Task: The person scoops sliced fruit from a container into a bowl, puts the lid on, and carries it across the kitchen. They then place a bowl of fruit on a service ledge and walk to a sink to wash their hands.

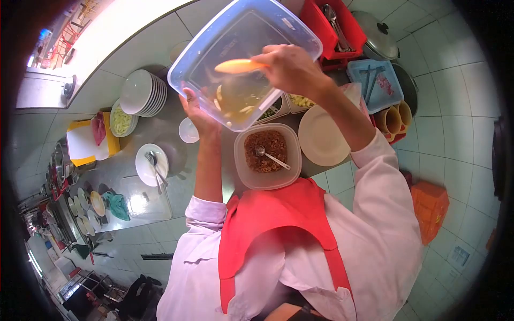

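Note:
My left hand [199,113] grips the lower left side of a clear plastic container [206,59], which is tilted up in front of me. Some yellowish liquid with pale pieces [235,104] lies in its lower corner. My right hand [294,69] is closed around the handle of an orange plastic spoon [235,66], held over the container. Below them, nearer my apron, stands a square plastic tub [242,160] of reddish-brown chopped food [266,142]. A metal spoon with a pale handle [278,162] rests in that food.
A large round plate [324,136] is right of the tub, near trays of chopped food [301,101]. At left stand stacked bowls [140,93] and a plate with cutlery [147,171]. A red bin of spoons [321,32] and a blue tray [393,91] are at upper right.

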`<action>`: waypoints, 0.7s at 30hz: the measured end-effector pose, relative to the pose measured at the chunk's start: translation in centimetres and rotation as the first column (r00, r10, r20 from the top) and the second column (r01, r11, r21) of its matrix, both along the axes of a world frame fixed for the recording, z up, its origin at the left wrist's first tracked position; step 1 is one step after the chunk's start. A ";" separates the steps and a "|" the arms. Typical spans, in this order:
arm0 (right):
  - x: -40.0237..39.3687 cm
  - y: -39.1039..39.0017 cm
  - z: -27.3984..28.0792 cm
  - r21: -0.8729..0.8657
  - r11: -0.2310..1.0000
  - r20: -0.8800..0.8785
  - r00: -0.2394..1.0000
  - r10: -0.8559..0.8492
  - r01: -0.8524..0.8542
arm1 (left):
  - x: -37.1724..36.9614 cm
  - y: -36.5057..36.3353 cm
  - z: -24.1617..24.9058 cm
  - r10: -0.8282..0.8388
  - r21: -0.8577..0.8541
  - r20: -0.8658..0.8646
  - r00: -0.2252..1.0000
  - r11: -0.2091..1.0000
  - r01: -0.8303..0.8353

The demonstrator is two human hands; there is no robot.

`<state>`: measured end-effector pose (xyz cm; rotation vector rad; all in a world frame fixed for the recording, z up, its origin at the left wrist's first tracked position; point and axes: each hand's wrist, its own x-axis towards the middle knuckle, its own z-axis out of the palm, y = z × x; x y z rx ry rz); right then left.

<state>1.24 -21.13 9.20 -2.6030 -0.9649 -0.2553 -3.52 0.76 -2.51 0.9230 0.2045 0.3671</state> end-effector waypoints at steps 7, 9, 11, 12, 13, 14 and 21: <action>-0.8 3.0 -0.2 -0.175 0.965 -0.181 0.970 0.165 -0.196 | -0.5 -0.4 1.0 0.044 0.018 -0.023 0.999 0.999 -0.043; -1.0 2.2 1.0 -0.171 0.967 -0.197 0.968 0.152 -0.187 | -0.7 -0.4 1.3 0.048 0.001 -0.083 0.995 0.999 -0.048; -1.1 1.0 2.0 -0.166 0.971 -0.217 0.967 0.137 -0.175 | -0.8 -0.2 1.3 0.037 0.043 -0.085 0.996 0.999 -0.034; -0.7 0.3 2.3 -0.173 0.980 -0.139 0.987 0.076 -0.100 | -0.8 -0.1 1.4 0.037 0.043 -0.086 0.996 0.999 -0.034; -0.3 -0.2 2.8 -0.174 0.984 -0.058 0.998 0.016 -0.026 | -0.7 -0.1 1.5 0.033 0.068 -0.055 0.998 0.997 -0.029; -0.1 -0.5 3.3 -0.281 0.958 -0.008 0.998 -0.054 0.050 | -0.7 -0.1 1.6 0.026 0.092 -0.027 0.999 0.995 -0.023; -0.9 0.1 3.6 -0.460 0.883 -0.168 0.967 -0.191 0.095 | -1.0 -0.9 3.1 0.064 0.183 -0.117 0.991 0.982 -0.042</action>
